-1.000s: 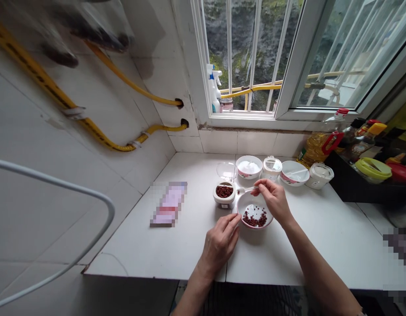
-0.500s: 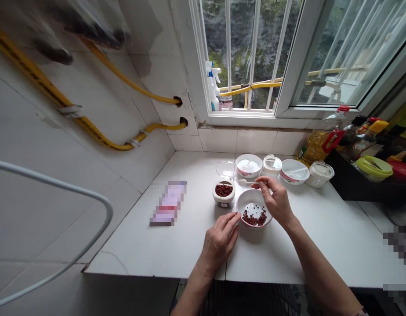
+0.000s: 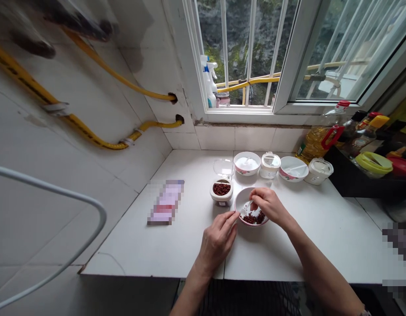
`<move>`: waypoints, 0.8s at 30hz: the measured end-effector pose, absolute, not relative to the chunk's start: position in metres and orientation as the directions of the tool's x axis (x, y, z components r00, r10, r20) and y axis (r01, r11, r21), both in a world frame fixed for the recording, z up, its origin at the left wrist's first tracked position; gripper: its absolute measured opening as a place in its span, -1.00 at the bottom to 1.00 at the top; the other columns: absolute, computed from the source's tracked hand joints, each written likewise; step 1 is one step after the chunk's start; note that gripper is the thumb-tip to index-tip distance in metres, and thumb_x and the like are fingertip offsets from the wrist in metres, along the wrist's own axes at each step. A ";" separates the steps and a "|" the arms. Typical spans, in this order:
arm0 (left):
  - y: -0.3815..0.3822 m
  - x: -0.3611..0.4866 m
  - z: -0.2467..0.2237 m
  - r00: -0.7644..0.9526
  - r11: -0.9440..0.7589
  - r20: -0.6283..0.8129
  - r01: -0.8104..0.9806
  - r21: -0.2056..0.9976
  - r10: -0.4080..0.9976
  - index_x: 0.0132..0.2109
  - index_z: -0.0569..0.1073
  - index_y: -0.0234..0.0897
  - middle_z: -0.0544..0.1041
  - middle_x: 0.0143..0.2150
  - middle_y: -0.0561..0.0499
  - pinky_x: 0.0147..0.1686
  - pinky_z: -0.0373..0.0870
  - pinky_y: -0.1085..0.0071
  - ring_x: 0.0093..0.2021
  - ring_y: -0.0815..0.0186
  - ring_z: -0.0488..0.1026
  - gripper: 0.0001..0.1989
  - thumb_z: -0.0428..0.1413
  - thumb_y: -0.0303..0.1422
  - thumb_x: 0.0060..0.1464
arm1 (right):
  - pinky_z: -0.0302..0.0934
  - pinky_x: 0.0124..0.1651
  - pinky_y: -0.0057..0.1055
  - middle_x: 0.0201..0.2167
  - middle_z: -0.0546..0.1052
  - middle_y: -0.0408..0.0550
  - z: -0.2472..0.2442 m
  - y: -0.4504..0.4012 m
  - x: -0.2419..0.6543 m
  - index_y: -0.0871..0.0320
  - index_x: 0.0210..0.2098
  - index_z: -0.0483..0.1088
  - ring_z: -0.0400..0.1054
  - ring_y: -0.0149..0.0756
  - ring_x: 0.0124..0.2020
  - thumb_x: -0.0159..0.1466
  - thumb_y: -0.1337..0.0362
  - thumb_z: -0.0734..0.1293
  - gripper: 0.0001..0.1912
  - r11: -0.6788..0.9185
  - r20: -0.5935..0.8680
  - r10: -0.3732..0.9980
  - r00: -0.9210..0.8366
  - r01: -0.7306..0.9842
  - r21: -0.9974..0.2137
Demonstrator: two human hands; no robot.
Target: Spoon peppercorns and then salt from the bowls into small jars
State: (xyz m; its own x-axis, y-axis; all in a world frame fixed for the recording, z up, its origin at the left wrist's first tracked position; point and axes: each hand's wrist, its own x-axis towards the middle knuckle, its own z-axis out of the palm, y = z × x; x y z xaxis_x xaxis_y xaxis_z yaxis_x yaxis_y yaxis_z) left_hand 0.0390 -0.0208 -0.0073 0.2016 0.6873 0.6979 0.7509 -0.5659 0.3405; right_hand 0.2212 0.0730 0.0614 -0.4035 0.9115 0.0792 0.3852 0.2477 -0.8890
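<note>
1. White countertop (image 3: 130, 250) below a barred window (image 3: 241, 109); we see yellow pipes (image 3: 91, 139) along the tiled wall at left and a red-capped oil bottle (image 3: 317, 139) at the back right.
2. Along the back we note two floral bowls, one (image 3: 247, 173) with white granules, the other (image 3: 291, 177) with a white utensil, and two seasoning canisters, one (image 3: 270, 170) between them, one (image 3: 318, 173) beyond. A pixelated purple object (image 3: 166, 202) lies well apart at left.
3. Work in hand: reddish-brown grains, which we take for peppercorns (image 3: 254, 219), lie in the front bowl (image 3: 239, 201). The open seasoning jar (image 3: 222, 199), just left of it, is well stocked with similar grains. We judge the spooning partly done; how much is left we cannot tell.
4. Right hand (image 3: 268, 204): thumb and fingers pinched on a small white spoon (image 3: 248, 205), its head inside the front bowl.
5. Left hand (image 3: 219, 237): fingers close together, tips at the bowl's left rim; we cannot tell whether they grip it.
</note>
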 end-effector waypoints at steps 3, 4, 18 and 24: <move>-0.021 0.039 -0.007 0.199 -0.567 0.699 0.749 0.344 0.687 0.22 0.34 -0.21 0.53 -0.02 -0.11 -0.09 0.55 0.38 -0.06 0.26 0.53 -0.60 -0.01 -0.53 0.27 | 0.26 -0.42 -0.39 -0.68 0.51 -0.14 0.064 0.076 0.226 0.11 -0.50 0.36 0.37 -0.30 -0.60 0.07 0.21 0.23 -0.86 0.024 -0.062 0.930 -0.363 0.226 -0.974; -0.021 0.039 -0.007 0.199 -0.567 0.698 0.748 0.345 0.687 0.22 0.34 -0.21 0.53 -0.02 -0.11 -0.09 0.55 0.38 -0.06 0.26 0.53 -0.60 -0.01 -0.53 0.27 | 0.26 -0.43 -0.39 -0.68 0.52 -0.13 0.065 0.078 0.228 0.12 -0.50 0.37 0.37 -0.30 -0.60 0.05 0.19 0.25 -0.85 -0.014 -0.083 0.930 -0.358 0.190 -0.982; -0.020 0.039 -0.007 0.195 -0.577 0.710 0.740 0.345 0.676 0.18 0.36 -0.26 0.54 -0.04 -0.12 -0.09 0.53 0.38 -0.07 0.25 0.52 -0.63 0.00 -0.53 0.27 | 0.32 -0.36 -0.37 -0.65 0.56 -0.12 0.065 0.086 0.234 0.15 -0.46 0.44 0.42 -0.32 -0.57 0.05 0.10 0.38 -0.77 -0.041 -0.047 0.955 -0.293 0.026 -0.999; -0.020 0.040 -0.008 0.195 -0.581 0.717 0.739 0.341 0.669 0.20 0.35 -0.25 0.54 -0.05 -0.13 -0.13 0.54 0.38 -0.08 0.25 0.53 -0.62 -0.02 -0.52 0.28 | 0.39 -0.23 -0.28 -0.52 0.62 -0.07 0.072 0.085 0.216 0.14 -0.33 0.42 0.50 -0.26 -0.45 0.18 0.02 0.35 -0.71 0.141 0.138 0.971 -0.193 0.000 -0.990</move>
